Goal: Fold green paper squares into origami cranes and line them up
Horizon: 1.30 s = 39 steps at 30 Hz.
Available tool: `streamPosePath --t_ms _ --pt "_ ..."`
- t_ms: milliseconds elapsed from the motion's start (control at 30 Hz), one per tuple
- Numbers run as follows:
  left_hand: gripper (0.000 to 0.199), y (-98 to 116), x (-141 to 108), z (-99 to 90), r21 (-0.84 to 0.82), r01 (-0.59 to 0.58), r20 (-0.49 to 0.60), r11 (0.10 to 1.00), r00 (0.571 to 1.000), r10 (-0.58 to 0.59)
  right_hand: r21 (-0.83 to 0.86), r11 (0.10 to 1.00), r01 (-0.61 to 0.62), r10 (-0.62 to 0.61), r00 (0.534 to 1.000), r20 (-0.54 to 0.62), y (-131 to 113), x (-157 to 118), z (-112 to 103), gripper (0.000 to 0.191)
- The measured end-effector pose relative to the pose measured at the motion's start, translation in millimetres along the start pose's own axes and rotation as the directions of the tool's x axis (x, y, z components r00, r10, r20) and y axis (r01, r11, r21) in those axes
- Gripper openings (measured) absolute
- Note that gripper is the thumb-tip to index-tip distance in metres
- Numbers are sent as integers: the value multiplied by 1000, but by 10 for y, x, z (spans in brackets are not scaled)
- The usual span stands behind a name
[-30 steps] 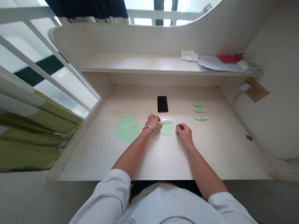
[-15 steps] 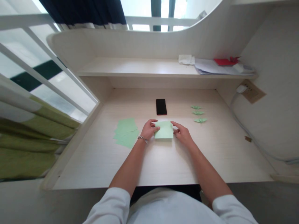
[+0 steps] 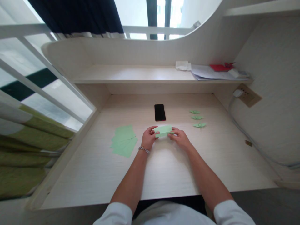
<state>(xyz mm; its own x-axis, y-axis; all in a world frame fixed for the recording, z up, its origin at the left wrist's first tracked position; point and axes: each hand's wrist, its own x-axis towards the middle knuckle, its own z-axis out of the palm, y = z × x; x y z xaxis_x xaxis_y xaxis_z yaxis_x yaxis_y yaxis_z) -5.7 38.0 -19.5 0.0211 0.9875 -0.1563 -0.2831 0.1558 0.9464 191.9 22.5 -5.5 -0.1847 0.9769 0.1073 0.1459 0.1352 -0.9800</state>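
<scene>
Between my two hands is a light green paper, its near edge bent up along its width. My left hand, with a chain bracelet above the wrist, pinches the paper's left end. On the right end, the fingers and thumb of my right hand close on the sheet. Behind the paper lies a black phone. A fanned pile of green sheets rests to the left of my left hand. Several small folded green paper figures stand in a column at the right.
A shelf runs across the back, bearing white papers, a red paper and a red folded figure. On the right wall is a socket with a plug and a cable hanging along the desk's edge. Green curtains hang at the left.
The paper has gone from a flat square to a bent, narrower shape. My right hand has closed on its right end. The whole view has tilted slightly.
</scene>
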Motion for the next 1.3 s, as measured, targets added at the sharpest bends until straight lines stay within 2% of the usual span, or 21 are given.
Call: streamPosePath --t_ms 100,200,300,500,600,733,867,1067,1300 --pt "51 -27 11 2 -13 -17 19 1000 1000 17 19 1000 13 -10 991 -134 31 17 62 25" --pt "47 -36 -5 -8 16 -45 62 999 997 44 88 995 -42 61 971 -233 123 -18 114 33" --pt "44 -21 -20 -12 59 -65 123 996 991 58 121 990 -79 108 962 -252 185 -45 115 35" --pt "42 5 -10 -32 141 -99 213 985 975 68 93 996 -6 31 964 -263 142 -41 61 30" --pt "45 11 -17 -44 94 -68 201 993 978 48 20 998 -57 60 959 -277 117 -53 47 30" --pt "45 14 -40 -22 -17 25 153 1000 988 -22 -49 993 -104 78 926 -368 113 -63 34 32" --pt "51 -13 -52 26 55 -20 135 998 991 12 -18 995 -96 84 934 -346 130 -56 38 34" --pt "38 -44 -54 45 166 -55 126 985 991 34 91 992 -82 104 958 -269 158 -53 46 47" --pt "33 -35 -60 39 191 -51 124 980 992 27 15 996 -94 93 940 -327 136 -60 29 35"
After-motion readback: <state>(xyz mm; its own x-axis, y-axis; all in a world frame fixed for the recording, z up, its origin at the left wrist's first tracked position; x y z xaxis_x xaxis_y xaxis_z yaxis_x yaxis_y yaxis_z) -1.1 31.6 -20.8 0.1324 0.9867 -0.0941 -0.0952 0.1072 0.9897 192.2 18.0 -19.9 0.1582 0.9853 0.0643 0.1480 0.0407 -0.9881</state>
